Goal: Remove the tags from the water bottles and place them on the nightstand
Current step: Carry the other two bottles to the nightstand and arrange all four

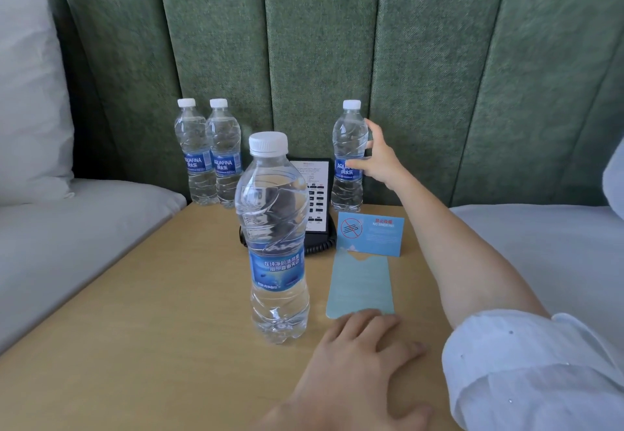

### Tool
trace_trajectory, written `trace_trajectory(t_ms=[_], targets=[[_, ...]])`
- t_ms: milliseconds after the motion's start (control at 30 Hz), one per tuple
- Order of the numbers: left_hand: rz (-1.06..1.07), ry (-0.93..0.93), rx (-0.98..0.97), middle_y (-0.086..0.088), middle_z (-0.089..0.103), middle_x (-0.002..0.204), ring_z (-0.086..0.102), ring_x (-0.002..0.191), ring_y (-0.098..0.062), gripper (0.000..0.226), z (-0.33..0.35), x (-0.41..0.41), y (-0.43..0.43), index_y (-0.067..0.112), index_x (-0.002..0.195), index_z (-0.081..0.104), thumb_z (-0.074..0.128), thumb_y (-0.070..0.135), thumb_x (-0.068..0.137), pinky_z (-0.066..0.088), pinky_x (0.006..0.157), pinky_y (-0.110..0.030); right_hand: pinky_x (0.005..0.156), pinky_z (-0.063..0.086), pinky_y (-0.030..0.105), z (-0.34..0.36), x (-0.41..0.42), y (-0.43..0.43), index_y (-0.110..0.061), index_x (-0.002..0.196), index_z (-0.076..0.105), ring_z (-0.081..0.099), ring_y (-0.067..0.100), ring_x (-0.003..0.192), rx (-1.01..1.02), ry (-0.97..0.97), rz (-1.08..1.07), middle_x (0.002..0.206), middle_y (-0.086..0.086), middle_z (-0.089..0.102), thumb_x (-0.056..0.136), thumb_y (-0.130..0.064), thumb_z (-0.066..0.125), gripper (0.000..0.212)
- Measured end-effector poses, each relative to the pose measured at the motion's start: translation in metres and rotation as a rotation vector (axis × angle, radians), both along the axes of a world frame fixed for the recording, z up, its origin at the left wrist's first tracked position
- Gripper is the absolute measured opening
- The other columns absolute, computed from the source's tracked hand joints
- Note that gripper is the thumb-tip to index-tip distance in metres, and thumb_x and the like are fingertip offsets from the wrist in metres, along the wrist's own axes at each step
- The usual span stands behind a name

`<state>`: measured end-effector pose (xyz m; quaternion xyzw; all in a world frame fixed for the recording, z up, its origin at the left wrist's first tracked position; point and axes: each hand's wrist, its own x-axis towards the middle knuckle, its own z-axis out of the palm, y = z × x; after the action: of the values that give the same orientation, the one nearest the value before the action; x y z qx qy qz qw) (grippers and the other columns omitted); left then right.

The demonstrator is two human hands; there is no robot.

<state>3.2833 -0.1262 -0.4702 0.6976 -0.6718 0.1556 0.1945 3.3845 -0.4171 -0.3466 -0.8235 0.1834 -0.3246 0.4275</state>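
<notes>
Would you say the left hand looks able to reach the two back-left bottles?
Probably yes: the left hand lies flat on the nightstand, and bare tabletop left of the near bottle leads to the two back-left bottles.

My right grip [378, 163] wraps the far bottle [347, 140]; my left grip [364, 356] lies flat on the counter [169, 295], fingertips [368, 316] touching the tag [359, 282], near bottle [275, 228] just left.

A hotel bedroom: nightstand [135, 295] between beds, padded headboard [320, 42], no-smoking card [369, 233].
</notes>
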Motion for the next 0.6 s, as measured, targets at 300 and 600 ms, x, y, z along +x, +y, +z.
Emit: trace_trajectory(t_ms=[300, 600], targets=[[0.185, 0.047, 0.008, 0.013, 0.063, 0.120, 0.057, 0.115, -0.008, 0.062, -0.005, 0.002, -0.002, 0.038, 0.110, 0.065, 0.040, 0.072, 0.065, 0.032, 0.101, -0.029, 0.098, 0.044, 0.037, 0.020, -0.002, -0.003, -0.017, 0.142, 0.035, 0.053, 0.021, 0.114, -0.116, -0.094, -0.149, 0.128, 0.006, 0.050, 0.078, -0.026, 0.074, 0.076], [0.199, 0.069, 0.008, 0.019, 0.065, 0.113, 0.061, 0.108, -0.003, 0.051, -0.004, 0.004, -0.004, 0.044, 0.102, 0.066, 0.039, 0.067, 0.065, 0.053, 0.085, -0.033, 0.083, 0.043, 0.026, 0.031, 0.008, 0.006, -0.016, 0.130, 0.051, 0.052, 0.013, 0.104, -0.157, -0.115, -0.143, 0.122, 0.006, 0.057, 0.075, -0.016, 0.076, 0.060]])
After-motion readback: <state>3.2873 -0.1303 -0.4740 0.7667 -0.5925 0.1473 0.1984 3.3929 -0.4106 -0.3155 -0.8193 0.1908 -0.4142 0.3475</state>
